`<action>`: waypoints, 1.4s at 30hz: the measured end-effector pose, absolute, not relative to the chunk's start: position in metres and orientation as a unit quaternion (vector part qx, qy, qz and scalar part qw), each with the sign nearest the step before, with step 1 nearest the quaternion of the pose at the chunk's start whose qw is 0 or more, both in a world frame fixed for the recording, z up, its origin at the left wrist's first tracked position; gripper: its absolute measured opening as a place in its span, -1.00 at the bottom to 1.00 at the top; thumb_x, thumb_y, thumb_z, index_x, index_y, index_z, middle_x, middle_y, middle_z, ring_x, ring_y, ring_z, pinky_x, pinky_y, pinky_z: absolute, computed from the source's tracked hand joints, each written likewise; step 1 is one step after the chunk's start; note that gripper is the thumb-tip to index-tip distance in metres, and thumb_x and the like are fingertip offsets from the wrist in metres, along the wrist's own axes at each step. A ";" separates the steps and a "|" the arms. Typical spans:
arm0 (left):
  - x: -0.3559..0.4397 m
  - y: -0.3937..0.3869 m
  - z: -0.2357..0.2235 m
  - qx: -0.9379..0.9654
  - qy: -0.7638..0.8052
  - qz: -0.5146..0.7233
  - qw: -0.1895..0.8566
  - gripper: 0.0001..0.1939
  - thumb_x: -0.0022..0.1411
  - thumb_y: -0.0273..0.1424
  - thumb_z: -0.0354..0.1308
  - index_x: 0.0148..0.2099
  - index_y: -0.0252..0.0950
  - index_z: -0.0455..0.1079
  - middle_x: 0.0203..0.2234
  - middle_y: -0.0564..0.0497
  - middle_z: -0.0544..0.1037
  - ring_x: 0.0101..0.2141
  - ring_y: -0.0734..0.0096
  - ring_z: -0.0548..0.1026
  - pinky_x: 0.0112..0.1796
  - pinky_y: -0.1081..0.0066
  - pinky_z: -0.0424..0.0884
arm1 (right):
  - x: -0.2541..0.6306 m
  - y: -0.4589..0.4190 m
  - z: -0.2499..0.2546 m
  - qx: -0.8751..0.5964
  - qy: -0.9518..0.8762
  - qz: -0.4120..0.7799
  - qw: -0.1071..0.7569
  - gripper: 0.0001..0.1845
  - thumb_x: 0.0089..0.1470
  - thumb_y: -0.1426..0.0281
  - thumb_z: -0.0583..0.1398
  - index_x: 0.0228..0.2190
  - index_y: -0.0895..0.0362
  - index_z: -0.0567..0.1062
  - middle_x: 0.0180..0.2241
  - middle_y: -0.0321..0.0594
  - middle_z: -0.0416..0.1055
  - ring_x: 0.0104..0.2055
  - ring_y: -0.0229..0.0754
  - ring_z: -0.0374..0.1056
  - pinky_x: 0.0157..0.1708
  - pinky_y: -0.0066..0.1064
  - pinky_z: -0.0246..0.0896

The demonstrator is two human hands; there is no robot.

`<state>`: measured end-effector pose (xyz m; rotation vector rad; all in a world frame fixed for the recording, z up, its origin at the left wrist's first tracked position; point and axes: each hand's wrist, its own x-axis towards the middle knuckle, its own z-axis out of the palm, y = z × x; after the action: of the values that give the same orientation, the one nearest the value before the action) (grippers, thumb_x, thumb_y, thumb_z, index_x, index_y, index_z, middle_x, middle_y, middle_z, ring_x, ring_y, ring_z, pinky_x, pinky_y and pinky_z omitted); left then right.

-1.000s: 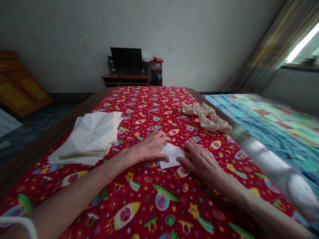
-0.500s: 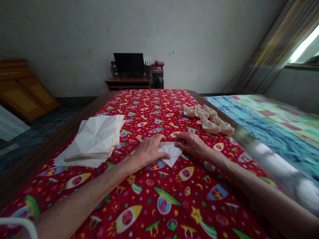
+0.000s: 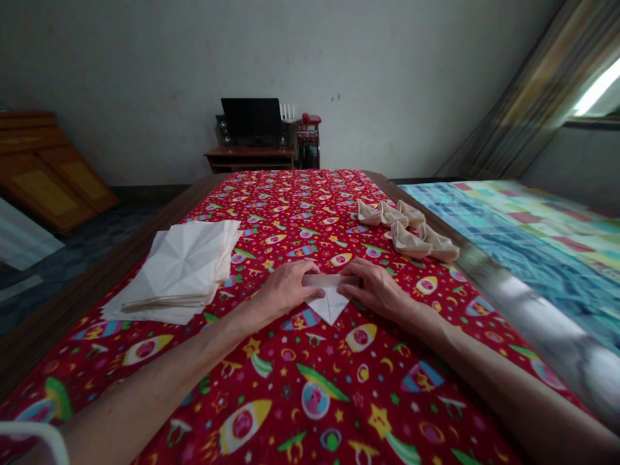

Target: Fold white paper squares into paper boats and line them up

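my left hand (image 3: 287, 284) + right hand (image 3: 380, 290) pinched folded paper (image 3: 331, 310) at both ends | steadied its crease evenly, I guess

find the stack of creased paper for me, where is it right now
In the head view, the stack of creased paper lies on the red cloth at the left, beyond the left forearm and near the table's left edge.

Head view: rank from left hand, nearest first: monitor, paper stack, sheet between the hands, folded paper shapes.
1. Folded sheet: in the left hand's grip.
2. Paper stack: on the left.
3. Folded paper shapes: right, past the right hand.
4. Monitor: beyond the table's far end.
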<state>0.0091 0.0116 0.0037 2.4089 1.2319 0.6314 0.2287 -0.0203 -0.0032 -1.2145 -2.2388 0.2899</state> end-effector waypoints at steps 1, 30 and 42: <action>0.009 0.012 0.004 0.853 0.434 0.228 0.181 -0.79 0.00 -0.32 0.30 -0.29 -0.25 0.42 -0.37 0.06 0.52 -0.34 0.35 0.47 -0.35 0.43 0.33 | 0.228 -0.020 -0.003 -0.459 -0.834 0.114 0.285 -0.92 0.05 0.42 0.21 -0.37 0.18 0.44 -0.40 -0.24 0.37 -0.37 -0.28 0.28 -0.39 -0.49 0.14; -0.027 -0.036 0.004 0.943 0.308 0.125 -0.038 -0.59 0.17 -0.68 -0.08 0.04 -0.36 0.32 -0.03 -0.10 0.40 0.00 0.25 0.33 0.05 0.24 0.29 | 0.240 -0.058 0.000 -0.378 -0.913 -0.072 0.137 -0.75 0.07 0.56 0.14 -0.18 0.16 0.45 -0.11 -0.09 0.40 -0.12 -0.10 0.29 -0.11 -0.27 0.18; 0.002 -0.049 0.000 0.960 0.263 0.075 0.055 -0.38 0.37 -0.20 -0.18 0.35 -0.33 -0.22 0.30 -0.08 -0.03 0.28 0.28 -0.07 0.24 0.17 -0.08 | 0.236 -0.060 -0.008 -0.320 -0.930 -0.043 0.176 -0.40 0.06 0.52 0.08 0.16 0.15 0.19 0.08 0.00 0.32 0.14 -0.07 0.22 0.15 -0.10 0.06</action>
<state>0.0023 -0.0494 0.0003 2.9155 0.7971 0.2281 0.2360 -0.0605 -0.0081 -0.9066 -2.6328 -0.1208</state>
